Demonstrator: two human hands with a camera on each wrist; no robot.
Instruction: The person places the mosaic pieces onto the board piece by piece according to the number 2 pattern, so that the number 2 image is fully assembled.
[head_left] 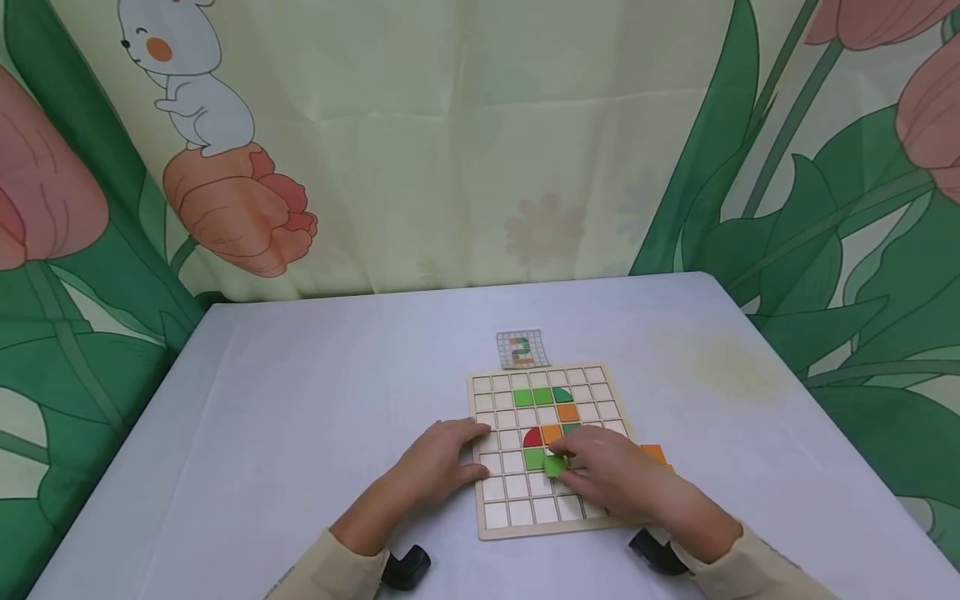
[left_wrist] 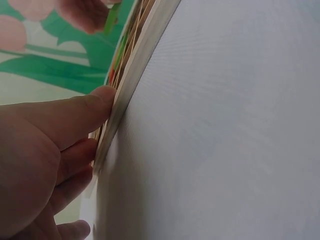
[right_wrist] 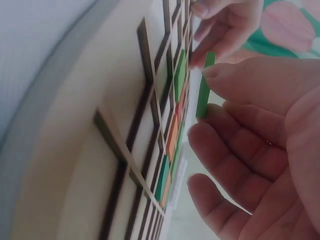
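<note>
A wooden grid board lies on the table, with green, orange and red tiles in some of its cells. My right hand pinches a green square tile between thumb and fingers over the board, beside a seated green tile. In the right wrist view the held green tile stands edge-on, apart from the grid. At the board's left edge, my left hand touches the frame with thumb and fingertips. The left wrist view shows its thumb against the wooden rim.
A small printed pattern card lies just beyond the board's far edge. Orange pieces lie right of the board, partly behind the right hand. The white table reaches back to a printed curtain.
</note>
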